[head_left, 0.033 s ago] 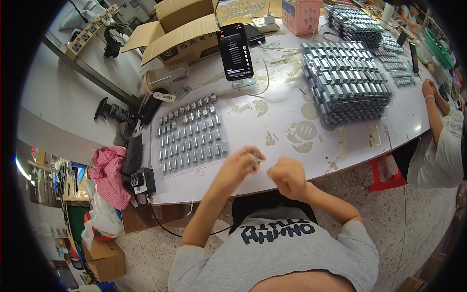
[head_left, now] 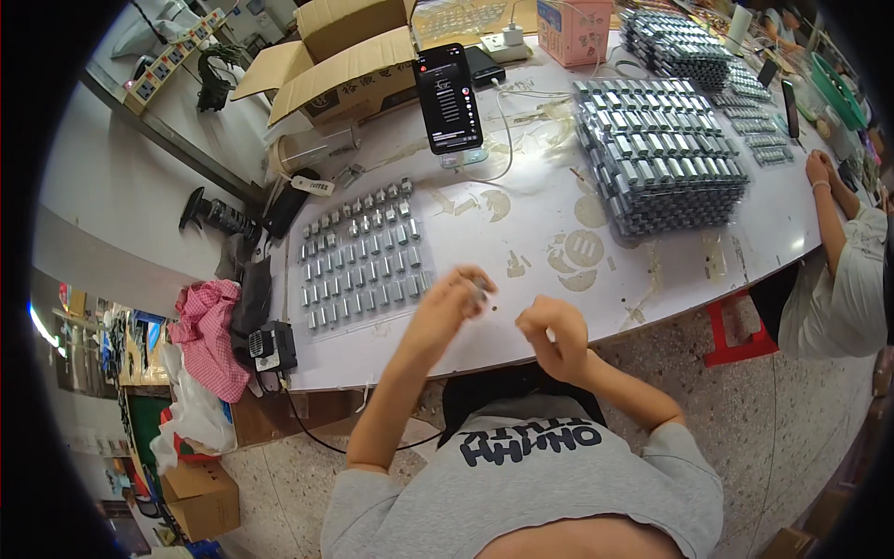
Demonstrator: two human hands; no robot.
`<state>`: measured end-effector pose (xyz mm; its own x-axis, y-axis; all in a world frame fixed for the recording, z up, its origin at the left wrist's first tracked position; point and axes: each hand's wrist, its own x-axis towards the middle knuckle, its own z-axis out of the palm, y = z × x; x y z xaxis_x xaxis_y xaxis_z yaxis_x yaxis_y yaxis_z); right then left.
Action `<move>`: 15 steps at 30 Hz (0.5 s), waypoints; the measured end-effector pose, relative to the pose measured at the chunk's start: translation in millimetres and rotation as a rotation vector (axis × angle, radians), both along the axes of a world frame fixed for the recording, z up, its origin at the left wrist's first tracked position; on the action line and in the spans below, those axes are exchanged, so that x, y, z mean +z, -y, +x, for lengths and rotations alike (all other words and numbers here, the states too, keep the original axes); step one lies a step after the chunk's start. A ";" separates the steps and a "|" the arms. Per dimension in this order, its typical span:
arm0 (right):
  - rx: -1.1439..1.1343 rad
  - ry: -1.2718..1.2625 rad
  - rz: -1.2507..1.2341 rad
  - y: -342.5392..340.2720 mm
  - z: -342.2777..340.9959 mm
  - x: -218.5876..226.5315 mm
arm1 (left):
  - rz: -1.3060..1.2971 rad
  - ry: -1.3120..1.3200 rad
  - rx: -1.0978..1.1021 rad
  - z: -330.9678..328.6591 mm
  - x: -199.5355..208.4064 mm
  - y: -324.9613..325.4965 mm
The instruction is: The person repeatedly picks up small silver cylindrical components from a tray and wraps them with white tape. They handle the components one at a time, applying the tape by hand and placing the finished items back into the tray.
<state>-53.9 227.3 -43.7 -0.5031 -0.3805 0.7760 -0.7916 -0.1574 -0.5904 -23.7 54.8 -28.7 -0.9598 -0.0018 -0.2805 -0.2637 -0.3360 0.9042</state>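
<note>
My left hand (head_left: 452,300) is raised over the near edge of the white table (head_left: 531,233) and pinches a small silver metal part (head_left: 480,282) between its fingertips. My right hand (head_left: 556,332) hovers just to the right of it, fingers curled into a loose fist; nothing shows in it. A tiny dark speck (head_left: 494,308) lies on the table between the two hands. To the left of my left hand, rows of small silver parts (head_left: 358,256) lie laid out on a flat sheet.
Stacked trays of silver parts (head_left: 661,154) fill the table's right side. A phone on a stand (head_left: 449,98), an open cardboard box (head_left: 345,56) and a pink box (head_left: 577,28) stand at the back. Another person (head_left: 843,270) sits at right beside a red stool (head_left: 736,340).
</note>
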 end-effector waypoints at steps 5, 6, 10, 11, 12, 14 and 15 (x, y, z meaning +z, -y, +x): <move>0.066 0.492 -0.250 0.5 11.3 4.7 | -0.660 -0.171 0.157 -61.7 17.5 35.7; 0.082 0.537 -0.290 -0.2 11.7 7.2 | -0.884 -0.294 0.227 -76.6 19.0 40.0; 0.229 0.749 -0.424 -7.0 4.7 13.9 | -1.561 -0.431 0.297 -127.3 21.0 65.4; 0.268 0.783 -0.455 -6.4 2.1 15.9 | -1.625 -0.472 0.296 -136.4 17.6 70.3; 0.308 0.815 -0.487 -5.7 0.7 18.5 | -1.690 -0.515 0.296 -145.7 13.6 75.3; 0.465 0.884 -0.526 -5.5 -5.6 24.8 | -1.724 -0.524 0.259 -161.2 10.2 82.6; 0.530 0.899 -0.524 -6.3 -9.2 28.0 | -1.694 -0.489 0.223 -165.7 11.2 85.0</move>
